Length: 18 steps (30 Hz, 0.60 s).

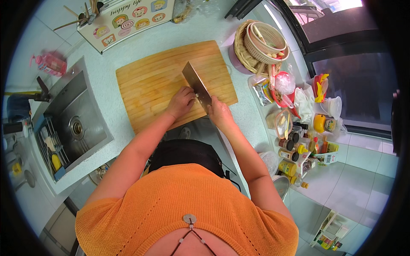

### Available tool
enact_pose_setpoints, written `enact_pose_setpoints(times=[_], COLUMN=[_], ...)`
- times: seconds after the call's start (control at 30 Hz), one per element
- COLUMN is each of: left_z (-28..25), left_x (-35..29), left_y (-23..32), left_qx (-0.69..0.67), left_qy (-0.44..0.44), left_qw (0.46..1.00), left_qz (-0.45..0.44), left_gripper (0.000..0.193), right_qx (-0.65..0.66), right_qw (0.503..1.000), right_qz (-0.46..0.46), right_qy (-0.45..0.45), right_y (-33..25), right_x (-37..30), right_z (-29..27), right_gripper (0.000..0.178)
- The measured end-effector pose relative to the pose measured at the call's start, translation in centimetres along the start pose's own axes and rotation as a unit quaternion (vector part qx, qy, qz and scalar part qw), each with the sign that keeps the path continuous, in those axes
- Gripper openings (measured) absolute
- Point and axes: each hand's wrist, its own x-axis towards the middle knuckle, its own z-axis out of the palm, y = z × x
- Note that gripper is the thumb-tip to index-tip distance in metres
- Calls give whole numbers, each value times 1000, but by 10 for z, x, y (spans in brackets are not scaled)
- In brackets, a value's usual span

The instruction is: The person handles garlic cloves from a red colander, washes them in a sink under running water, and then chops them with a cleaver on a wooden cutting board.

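My right hand [220,112] is closed around the handle end of a cleaver [196,81]. Its broad dark blade stands on edge over a wooden cutting board [149,85], slanting away to the far left. Close to the blade's left face, the fingers of my left hand [181,102] are curled and pressed together. A small whitish piece [197,96] shows at those fingertips, against the blade; it is too small to name. The cleaver's handle is mostly covered by my right hand.
A steel sink [87,130] with a drying rack [50,147] lies at the left. Baskets [267,40] stand at the board's far right, and several jars and bottles [294,147] crowd the right side. A box with cartoon pictures [128,21] stands at the back.
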Motion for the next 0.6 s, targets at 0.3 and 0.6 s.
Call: enact_pose_setpoints(times=[0.3,0.6], left_z=[1,-20], left_x=[1,-16], left_y=[-1,-5], left_qx=[-14,-27], left_qy=[-6,7], left_qw=[1000,1000], left_qz=[-5,-5], left_gripper=[23,32], right_qx=[32,18], right_qw=[996,999], right_qz=[22,22], right_qy=[76,34], right_y=[-2,-1], right_x=[3,-13], right_z=[30,6], right_gripper=[24,23])
